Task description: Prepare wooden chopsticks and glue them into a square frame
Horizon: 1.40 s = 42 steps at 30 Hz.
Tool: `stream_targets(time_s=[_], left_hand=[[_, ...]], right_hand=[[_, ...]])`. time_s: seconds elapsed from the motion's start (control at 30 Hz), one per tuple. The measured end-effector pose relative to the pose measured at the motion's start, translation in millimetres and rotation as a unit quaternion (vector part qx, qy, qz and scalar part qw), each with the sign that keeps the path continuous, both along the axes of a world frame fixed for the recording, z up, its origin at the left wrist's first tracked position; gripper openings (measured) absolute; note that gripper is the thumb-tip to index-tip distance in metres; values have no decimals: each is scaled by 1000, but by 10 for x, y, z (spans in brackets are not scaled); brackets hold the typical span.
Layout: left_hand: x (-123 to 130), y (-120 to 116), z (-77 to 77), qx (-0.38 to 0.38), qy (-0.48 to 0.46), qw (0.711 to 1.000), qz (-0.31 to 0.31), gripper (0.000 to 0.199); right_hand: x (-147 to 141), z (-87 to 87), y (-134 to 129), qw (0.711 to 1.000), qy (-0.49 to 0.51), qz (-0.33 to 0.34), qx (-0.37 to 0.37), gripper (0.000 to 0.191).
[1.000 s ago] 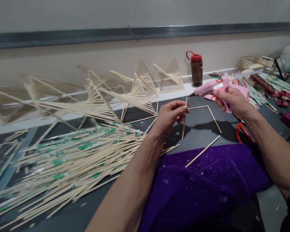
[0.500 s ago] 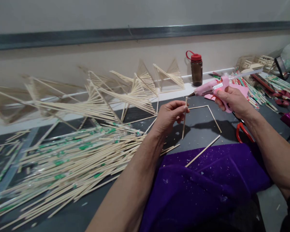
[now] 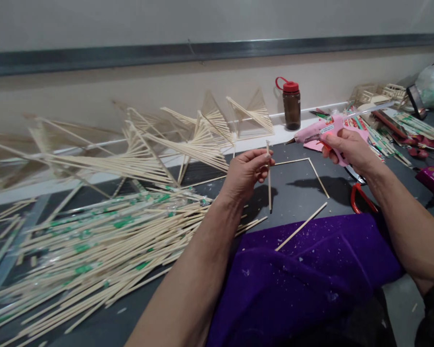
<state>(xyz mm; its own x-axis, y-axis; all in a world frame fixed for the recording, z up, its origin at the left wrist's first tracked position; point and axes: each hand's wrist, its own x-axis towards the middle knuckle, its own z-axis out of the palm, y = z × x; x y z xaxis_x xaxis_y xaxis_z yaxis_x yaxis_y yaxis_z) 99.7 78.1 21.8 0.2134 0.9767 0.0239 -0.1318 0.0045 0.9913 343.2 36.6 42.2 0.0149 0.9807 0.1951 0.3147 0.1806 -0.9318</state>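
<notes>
Pinched in my left hand [image 3: 249, 171] is a thin wooden stick [image 3: 269, 193], held nearly upright with a small whitish blob at its top end. My right hand [image 3: 347, 147] grips a pink hot glue gun [image 3: 316, 131], fingers round its handle. The gun's dark nozzle points left, a short way from the stick's tip and apart from it. On the dark table between my hands, two sticks meet at a corner [image 3: 308, 159]. Another loose stick [image 3: 301, 226] lies partly over the purple cloth [image 3: 311, 279].
Many bare and wrapped sticks [image 3: 130, 246] spread across the left. Fan-shaped stick structures [image 3: 188, 144] stand along the wall. A brown bottle [image 3: 291, 108] with a red lid stands at the back. Red-handled pliers or cutters [image 3: 358, 198] lie beneath my right forearm.
My left hand and its stick have shifted slightly left, away from the glue gun's nozzle. A gap now shows between nozzle and stick tip, where they were touching or nearly so.
</notes>
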Motion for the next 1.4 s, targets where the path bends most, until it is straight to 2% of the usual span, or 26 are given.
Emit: stream_targets(time_s=[0.17, 0.3, 0.53, 0.63, 0.73, 0.87, 0.97, 1.03, 1.13, 1.23, 1.33, 1.4], left_hand=[[-21, 26, 36, -27, -12, 999, 22, 27], [-14, 8, 46, -38, -2, 999, 15, 25], [-112, 43, 45, -92, 30, 995, 37, 15], [-214, 97, 11, -110, 34, 992, 53, 13], [-292, 149, -64, -135, 35, 988, 63, 13], [-311, 188, -206, -144, 80, 983, 84, 10], [-278, 199, -309, -127, 132, 978, 99, 10], [-250, 203, -361, -112, 163, 975, 101, 10], [-211, 209, -410, -94, 203, 969, 106, 8], [-177, 221, -433, -82, 232, 963, 108, 8], [-151, 240, -445, -72, 256, 957, 111, 8], [-142, 258, -456, -69, 275, 952, 111, 8]], right_hand=[[297, -51, 163, 988, 38, -146, 18, 37], [589, -193, 286, 967, 56, -247, 5, 29], [923, -539, 370, 931, -131, -338, -38, 24], [973, -574, 391, 894, -249, -363, -87, 31], [966, -526, 367, 856, -333, -367, -144, 39], [873, -360, 253, 816, -418, -352, -189, 49], [701, -186, 167, 798, -472, -354, -126, 51], [506, -78, 144, 817, -474, -321, -67, 48], [105, 20, 171, 858, -472, -199, -19, 40], [-325, -2, 261, 851, -515, -104, -6, 33], [-633, -140, 390, 833, -553, -1, 10, 29], [-735, -258, 483, 827, -560, 34, 36, 29]])
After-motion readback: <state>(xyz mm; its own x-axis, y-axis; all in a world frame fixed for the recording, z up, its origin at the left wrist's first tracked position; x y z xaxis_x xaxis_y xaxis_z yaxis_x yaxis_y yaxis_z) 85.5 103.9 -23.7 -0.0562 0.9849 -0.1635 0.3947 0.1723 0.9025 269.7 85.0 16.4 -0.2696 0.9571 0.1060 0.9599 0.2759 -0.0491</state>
